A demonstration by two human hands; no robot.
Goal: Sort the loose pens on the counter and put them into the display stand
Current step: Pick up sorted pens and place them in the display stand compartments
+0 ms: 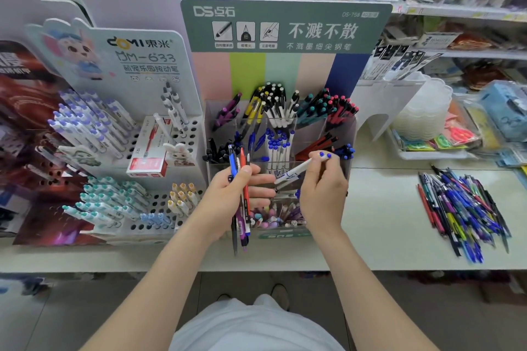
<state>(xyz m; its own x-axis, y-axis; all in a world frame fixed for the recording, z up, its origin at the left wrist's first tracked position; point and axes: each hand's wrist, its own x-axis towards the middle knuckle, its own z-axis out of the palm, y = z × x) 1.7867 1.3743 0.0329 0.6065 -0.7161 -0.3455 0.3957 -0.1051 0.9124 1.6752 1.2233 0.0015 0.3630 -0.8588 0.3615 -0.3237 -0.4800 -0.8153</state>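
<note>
My left hand (239, 194) grips a bundle of several pens (241, 208), blue, red and dark ones, held upright in front of the clear display stand (346, 128). My right hand (322, 188) pinches white pens with blue caps (296, 171), lying slanted over the stand's front compartments. The stand's compartments hold pens sorted by colour: purple, yellow, white, teal, red, black and blue. A pile of loose pens (462, 208) lies on the white counter (385, 222) to the right, away from both hands.
A white peg display (159, 202) with teal, purple and yellow pens stands to the left, with a red pen box (148, 159) on it. Trays of small goods (433, 139) sit at the back right. Shelves of stock run behind.
</note>
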